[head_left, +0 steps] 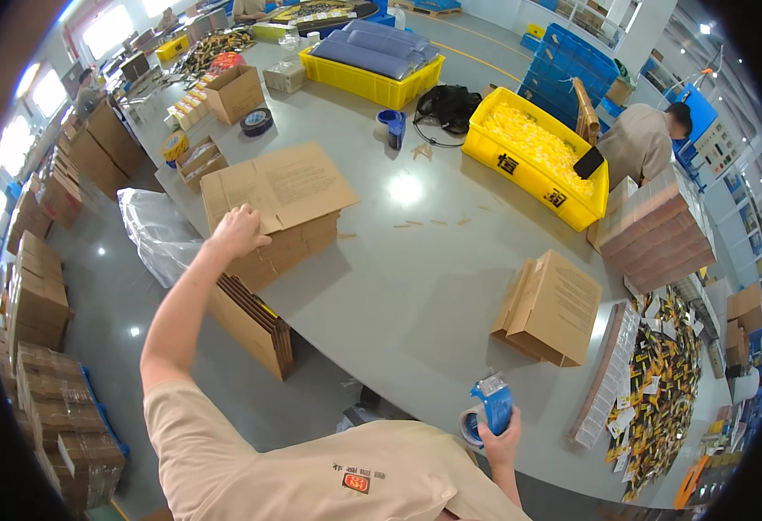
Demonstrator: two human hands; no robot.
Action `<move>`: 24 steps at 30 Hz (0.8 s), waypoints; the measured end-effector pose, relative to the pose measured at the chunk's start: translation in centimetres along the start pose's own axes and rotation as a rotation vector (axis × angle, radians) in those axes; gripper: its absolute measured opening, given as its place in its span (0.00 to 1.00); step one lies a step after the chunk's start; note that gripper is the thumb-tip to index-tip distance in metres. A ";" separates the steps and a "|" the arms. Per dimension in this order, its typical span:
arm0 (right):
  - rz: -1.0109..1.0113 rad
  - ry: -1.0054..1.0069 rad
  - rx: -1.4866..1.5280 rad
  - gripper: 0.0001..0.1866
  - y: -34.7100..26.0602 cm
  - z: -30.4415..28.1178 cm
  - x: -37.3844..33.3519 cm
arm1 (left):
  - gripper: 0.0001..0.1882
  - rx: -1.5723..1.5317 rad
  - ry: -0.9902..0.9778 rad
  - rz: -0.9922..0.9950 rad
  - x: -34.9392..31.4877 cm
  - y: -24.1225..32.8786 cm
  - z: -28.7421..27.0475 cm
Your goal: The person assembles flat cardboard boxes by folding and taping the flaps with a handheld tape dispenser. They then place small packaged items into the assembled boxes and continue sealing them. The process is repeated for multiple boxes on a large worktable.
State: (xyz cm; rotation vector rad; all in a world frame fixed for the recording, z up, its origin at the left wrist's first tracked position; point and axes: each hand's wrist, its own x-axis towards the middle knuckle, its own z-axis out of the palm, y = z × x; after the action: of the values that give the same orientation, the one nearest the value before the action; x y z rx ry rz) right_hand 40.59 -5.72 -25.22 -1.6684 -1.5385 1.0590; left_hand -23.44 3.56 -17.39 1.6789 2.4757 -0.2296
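Observation:
On the left of the table lies a stack of flattened cardboard cartons point(281, 182). My left hand point(240, 233) is closed on the near edge of the top one, fingers above and thumb lower at the edge. In my right hand point(502, 436) is a blue tape dispenser point(495, 401) with a roll of clear tape, held near the table's front edge. A folded-up cardboard box point(555, 308) rests farther ahead of that hand, apart from it, its flaps toward the left.
More flat cartons point(255, 334) lean below the table edge. Another blue tape dispenser point(391, 128) stands farther back. A yellow crate of small yellow pieces point(533, 178) sits at the back right, near a co-worker point(637, 143). Black-and-yellow packages point(659, 391) lie piled at the right.

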 end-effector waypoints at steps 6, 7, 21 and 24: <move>-0.016 0.072 -0.062 0.35 -1.0 1.6 -2.9 | 0.24 -0.295 -0.178 0.144 1.3 -1.8 -2.4; 0.015 0.094 -0.057 0.35 -1.0 1.6 -3.4 | 0.23 -0.370 -0.222 0.125 1.6 -1.5 -2.7; -0.191 0.686 0.416 0.31 -2.8 -7.1 2.4 | 0.10 -0.001 -0.089 1.168 -19.1 25.0 -8.2; -0.124 0.503 0.729 0.28 -0.7 -8.9 3.7 | 0.16 -0.366 -0.229 1.023 -21.8 31.6 -4.8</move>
State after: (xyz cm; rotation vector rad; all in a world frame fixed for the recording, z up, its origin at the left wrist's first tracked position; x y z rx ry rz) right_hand 47.97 -1.29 -20.89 -1.1774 -0.7800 0.8897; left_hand 13.77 -3.74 -9.72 2.2840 1.1618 0.1391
